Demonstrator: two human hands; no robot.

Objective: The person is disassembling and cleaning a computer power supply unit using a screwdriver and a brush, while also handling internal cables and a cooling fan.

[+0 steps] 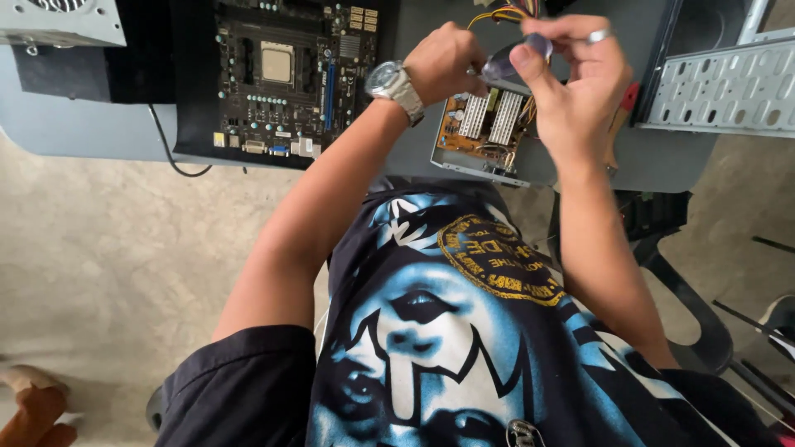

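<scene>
- My left hand (443, 62) is curled into a loose fist over the open power supply box (489, 132), with the wristwatch (396, 84) facing up; I cannot see what its fingertips pinch, because the back of the hand covers them.
- My right hand (571, 79) is closed on the screwdriver handle (515, 56), a rounded, clear bluish grip held between thumb and fingers; a ring (598, 36) shows on one finger.
- The two hands meet at the handle, touching or nearly so. The shaft and tip of the tool are hidden behind them, so I cannot tell what they touch.
- The power supply box lies on the grey table (99, 132) right under my hands, lid off, with its brown board and pale finned heat sinks showing; my right wrist covers its far corner.
- A bundle of yellow and coloured wires (501, 12) rises from it and is cut off by the top edge.
- The motherboard (286, 74) lies well to the left, its upper part out of view.
- A perforated metal panel (725, 87) is cropped at the right edge.
- Something red (631, 98) peeks out beside my right forearm; I cannot make out what it is.
</scene>
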